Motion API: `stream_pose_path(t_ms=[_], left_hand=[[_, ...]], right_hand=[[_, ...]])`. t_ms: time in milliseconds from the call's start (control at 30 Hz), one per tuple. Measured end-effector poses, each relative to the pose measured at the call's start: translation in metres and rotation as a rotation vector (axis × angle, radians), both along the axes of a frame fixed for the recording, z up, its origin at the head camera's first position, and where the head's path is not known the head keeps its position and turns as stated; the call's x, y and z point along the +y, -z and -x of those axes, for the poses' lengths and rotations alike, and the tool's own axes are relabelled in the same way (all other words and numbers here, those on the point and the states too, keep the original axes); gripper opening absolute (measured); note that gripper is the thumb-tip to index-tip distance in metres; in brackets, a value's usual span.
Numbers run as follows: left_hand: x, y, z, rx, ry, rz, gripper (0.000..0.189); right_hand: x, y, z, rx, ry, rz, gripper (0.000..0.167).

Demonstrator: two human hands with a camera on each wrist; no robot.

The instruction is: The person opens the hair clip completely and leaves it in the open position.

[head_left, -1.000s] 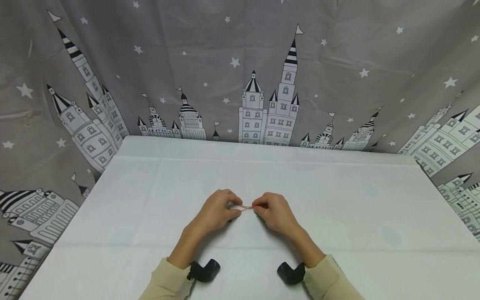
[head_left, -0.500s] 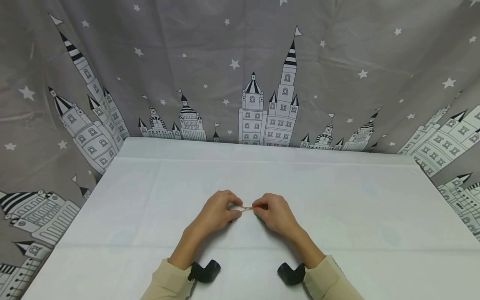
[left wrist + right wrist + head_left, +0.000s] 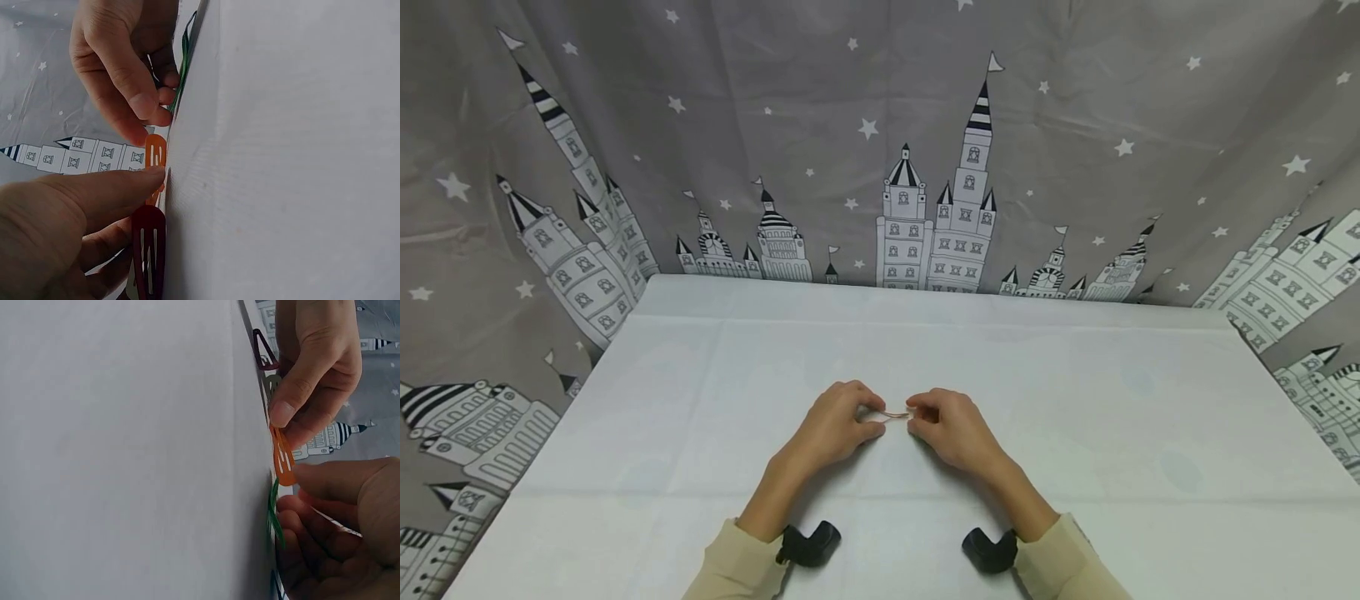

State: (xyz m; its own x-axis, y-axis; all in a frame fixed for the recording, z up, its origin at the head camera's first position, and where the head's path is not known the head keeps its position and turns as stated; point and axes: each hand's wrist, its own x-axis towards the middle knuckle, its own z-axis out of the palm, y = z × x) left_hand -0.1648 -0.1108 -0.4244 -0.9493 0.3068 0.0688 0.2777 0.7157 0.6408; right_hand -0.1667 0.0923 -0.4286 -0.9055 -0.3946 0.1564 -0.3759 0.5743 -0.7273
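Note:
An orange snap hair clip [image 3: 895, 415] lies between the two hands, seen opened out in the right wrist view. My left hand [image 3: 833, 423] pinches it near one end between thumb and fingers. My right hand [image 3: 957, 427] is at the clip's other end, thumb and forefinger parted around the tip; whether the thumb touches it I cannot tell. Beside the left hand are a dark red clip [image 3: 150, 250] and an olive clip [image 3: 273, 382]. A green clip [image 3: 273, 512] sits by the right hand's curled lower fingers. In the head view the hands hide these other clips.
A white cloth-covered table [image 3: 880, 350] spreads under both hands. Behind it hangs a grey curtain [image 3: 820, 100] printed with castles and stars. Part of a blue item [image 3: 275, 586] shows at the lower edge of the right wrist view.
My right thumb and forefinger have come apart from the orange clip's end, and the right hand has shifted slightly right. The left hand keeps its pinch in place.

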Motion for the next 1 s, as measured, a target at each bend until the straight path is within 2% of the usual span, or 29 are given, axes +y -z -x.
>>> stream_pose_path(t_ms=[200, 400, 600, 767, 1000], left_hand=[[0.000, -0.003, -0.004, 0.028, 0.006, 0.015, 0.024], [0.003, -0.005, -0.009, 0.069, 0.016, -0.017, 0.030], [0.011, -0.011, -0.013, 0.105, 0.090, -0.048, 0.028], [0.019, -0.009, -0.011, 0.105, 0.144, -0.030, 0.027], [0.029, -0.003, -0.005, 0.096, 0.140, 0.012, 0.026]], right_hand=[[0.006, -0.004, -0.005, -0.017, -0.013, 0.020, 0.020], [0.016, -0.010, -0.015, -0.005, -0.001, 0.023, 0.019], [0.029, -0.016, -0.023, 0.003, 0.003, 0.004, 0.019], [0.038, -0.017, -0.026, 0.013, 0.007, -0.047, 0.017], [0.045, -0.012, -0.025, 0.008, 0.003, -0.064, 0.015]])
